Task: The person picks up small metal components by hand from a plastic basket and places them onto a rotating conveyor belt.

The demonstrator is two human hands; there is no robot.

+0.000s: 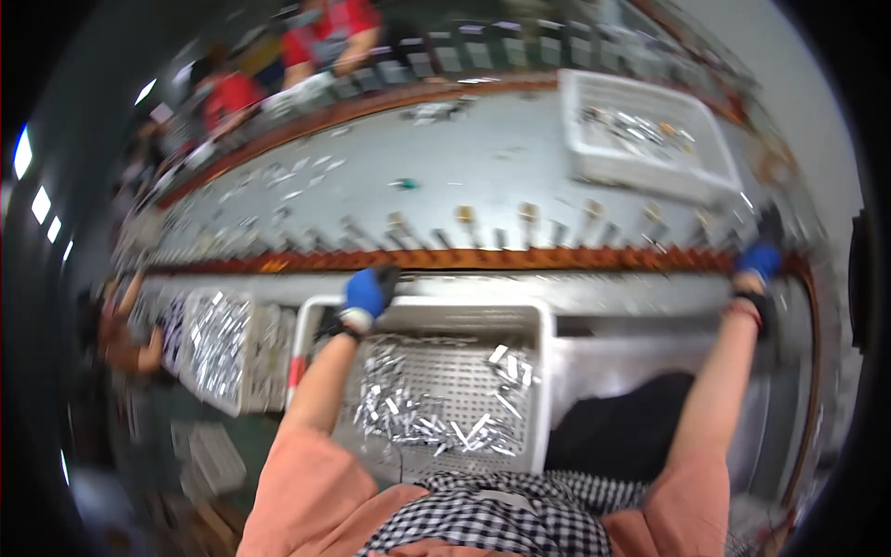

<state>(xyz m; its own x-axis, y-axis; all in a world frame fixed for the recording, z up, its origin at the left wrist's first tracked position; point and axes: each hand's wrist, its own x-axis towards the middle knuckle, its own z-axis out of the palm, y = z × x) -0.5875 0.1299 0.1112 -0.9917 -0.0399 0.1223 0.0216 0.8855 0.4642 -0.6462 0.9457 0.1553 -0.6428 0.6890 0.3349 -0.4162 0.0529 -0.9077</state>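
Note:
My left hand, in a blue glove with dark fingertips, is at the far rim of a white plastic crate, beside the near orange-brown conveyor rail. Small shiny metal pieces lie scattered over the crate's perforated floor. Far to the right, my right hand, gloved the same way, reaches to the right end of that rail. Both hands' fingers are smeared by motion, and whether they hold anything does not show. A row of upright holders, some with tan tops, stands along the rail.
A second white crate with metal pieces stands on the grey worktable. Loose pieces lie on the table's left part. Another full crate stands to my left. Co-workers in red sit across the line; another person is at far left.

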